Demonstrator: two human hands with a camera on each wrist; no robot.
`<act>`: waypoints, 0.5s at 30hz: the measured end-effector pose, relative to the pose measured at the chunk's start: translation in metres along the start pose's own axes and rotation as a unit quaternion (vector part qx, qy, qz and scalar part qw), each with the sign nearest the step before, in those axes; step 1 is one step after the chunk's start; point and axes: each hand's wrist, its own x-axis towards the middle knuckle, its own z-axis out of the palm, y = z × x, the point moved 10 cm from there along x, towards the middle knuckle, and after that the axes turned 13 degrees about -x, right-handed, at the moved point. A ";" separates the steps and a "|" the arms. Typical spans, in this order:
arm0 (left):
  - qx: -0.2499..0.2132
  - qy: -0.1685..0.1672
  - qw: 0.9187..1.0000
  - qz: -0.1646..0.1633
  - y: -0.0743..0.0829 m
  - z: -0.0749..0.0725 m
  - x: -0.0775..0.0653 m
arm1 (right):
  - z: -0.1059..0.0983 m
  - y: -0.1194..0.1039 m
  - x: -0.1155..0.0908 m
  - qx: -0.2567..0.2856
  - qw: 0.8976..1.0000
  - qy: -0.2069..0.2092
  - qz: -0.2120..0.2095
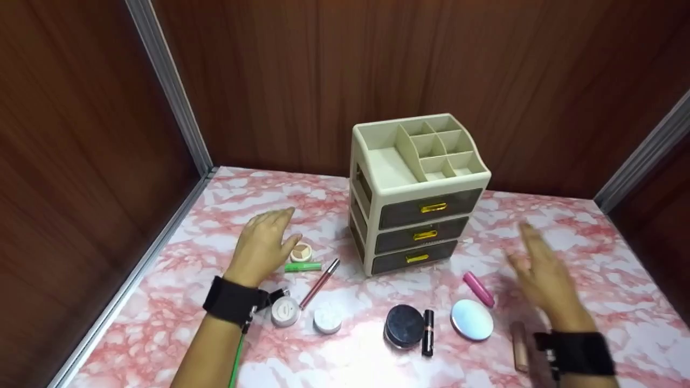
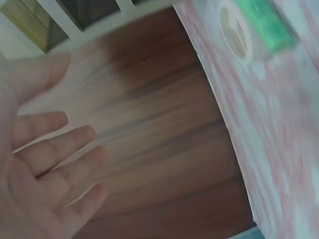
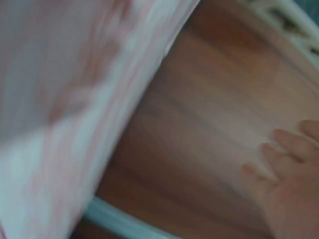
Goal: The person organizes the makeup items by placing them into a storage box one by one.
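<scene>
My left hand [image 1: 262,245] is held over the table's left side with fingers extended and nothing in it; the left wrist view shows its spread fingers [image 2: 65,149]. Nearest to it are a round three-colour concealer pot [image 1: 301,252] and a green tube [image 1: 302,267]. On the right, my right hand [image 1: 544,277], a little blurred, hovers empty with fingers extended. Close by it lie a pink tube [image 1: 478,289], a round pale compact [image 1: 472,319] and a brown tube [image 1: 519,346]. Between the hands stands a cream drawer organizer [image 1: 420,188], its drawers closed and its top compartments bare.
A lip gloss tube [image 1: 320,284], two small white-lidded jars [image 1: 285,311], a black round jar [image 1: 404,326] and a black lipstick tube [image 1: 428,332] lie along the front. Brown wood-grain panels [image 1: 302,86] enclose the pink marbled table [image 1: 178,280] at the back and sides.
</scene>
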 end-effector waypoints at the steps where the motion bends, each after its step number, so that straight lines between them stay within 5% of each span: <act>1: -0.005 0.013 1.000 0.002 0.004 -0.002 0.001 | 0.000 -0.006 0.002 0.018 1.000 0.012 -0.004; 4: -0.036 0.040 0.999 -0.007 0.018 -0.006 0.009 | -0.005 -0.023 0.010 0.085 0.995 0.054 -0.005; 10: -0.133 0.037 0.990 -0.033 0.055 0.004 0.037 | -0.029 -0.042 0.034 0.223 0.966 0.129 0.033; 13: -0.219 0.037 0.974 -0.041 0.071 0.011 0.045 | -0.037 -0.047 0.039 0.271 0.950 0.142 0.057; 15: -0.296 0.028 0.953 -0.058 0.077 0.019 0.047 | -0.039 -0.054 0.039 0.305 0.940 0.139 0.065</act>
